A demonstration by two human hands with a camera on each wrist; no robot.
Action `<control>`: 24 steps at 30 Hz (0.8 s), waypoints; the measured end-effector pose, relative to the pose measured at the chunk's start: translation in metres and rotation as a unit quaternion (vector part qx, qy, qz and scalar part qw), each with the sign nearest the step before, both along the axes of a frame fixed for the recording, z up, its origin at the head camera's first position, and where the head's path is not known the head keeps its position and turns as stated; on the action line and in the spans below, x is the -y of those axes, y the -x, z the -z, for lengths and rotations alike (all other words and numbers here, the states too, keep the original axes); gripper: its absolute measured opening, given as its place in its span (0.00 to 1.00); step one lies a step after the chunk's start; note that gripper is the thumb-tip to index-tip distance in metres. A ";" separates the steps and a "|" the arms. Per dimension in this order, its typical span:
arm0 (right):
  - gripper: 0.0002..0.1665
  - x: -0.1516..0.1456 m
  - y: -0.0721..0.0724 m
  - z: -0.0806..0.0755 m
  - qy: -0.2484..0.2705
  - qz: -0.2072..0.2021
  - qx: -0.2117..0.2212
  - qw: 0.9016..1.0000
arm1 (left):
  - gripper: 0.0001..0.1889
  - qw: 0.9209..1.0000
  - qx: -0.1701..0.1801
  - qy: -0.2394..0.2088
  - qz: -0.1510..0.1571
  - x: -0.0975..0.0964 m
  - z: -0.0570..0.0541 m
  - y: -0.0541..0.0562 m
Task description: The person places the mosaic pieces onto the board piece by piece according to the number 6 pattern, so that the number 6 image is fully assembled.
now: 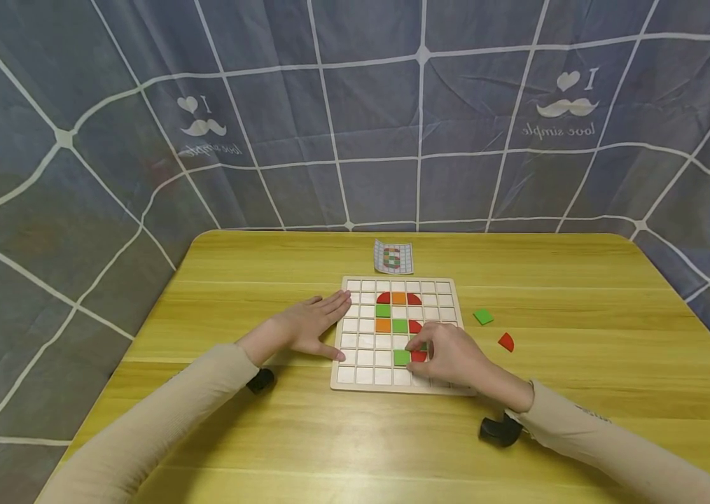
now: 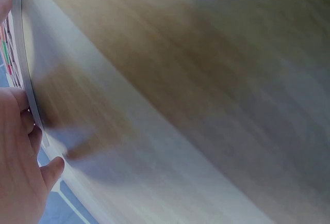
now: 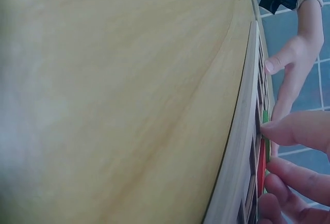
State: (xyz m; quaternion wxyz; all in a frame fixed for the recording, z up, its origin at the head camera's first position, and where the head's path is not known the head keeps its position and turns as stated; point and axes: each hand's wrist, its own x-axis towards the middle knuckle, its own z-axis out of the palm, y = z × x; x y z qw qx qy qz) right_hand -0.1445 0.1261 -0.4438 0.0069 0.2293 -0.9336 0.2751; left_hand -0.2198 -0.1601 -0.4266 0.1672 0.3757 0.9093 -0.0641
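A pale wooden grid board (image 1: 363, 376) lies on the table with red, orange and green tiles in some of its squares. My right hand (image 1: 449, 352) bends over its lower right part, thumb and index finger pinching a green square tile (image 1: 401, 358) at the board's surface. Beside that tile, partly under the fingers, is a red rounded tile (image 1: 419, 357); another green tile is mostly hidden by the hand. My left hand (image 1: 312, 325) has its fingers spread and rests on the board's left edge. In the right wrist view, the thumb and fingertips (image 3: 278, 129) meet the green tile.
Right of the board lie a loose green square tile (image 1: 484, 317) and a red quarter-round tile (image 1: 506, 341). Behind the board is a printed pattern card (image 1: 393, 257). A grey checked curtain (image 1: 374, 119) hangs around the wooden table (image 1: 279, 434).
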 end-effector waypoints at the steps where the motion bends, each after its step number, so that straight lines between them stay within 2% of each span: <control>1: 0.11 0.000 0.000 0.000 0.000 0.001 0.002 1.000 | 0.56 1.000 0.001 0.002 -0.001 0.000 -0.001 0.000; 6: 0.11 0.001 -0.001 -0.002 0.000 0.005 0.010 1.000 | 0.56 1.000 0.003 0.007 -0.001 0.000 -0.003 -0.001; 17: 0.11 -0.004 -0.004 -0.004 0.006 0.002 -0.001 1.000 | 0.56 1.000 0.001 0.003 0.004 0.000 -0.004 -0.002; 24: 0.12 -0.012 -0.006 -0.008 0.005 0.022 0.010 1.000 | 0.56 1.000 0.003 0.005 -0.001 0.001 -0.005 -0.002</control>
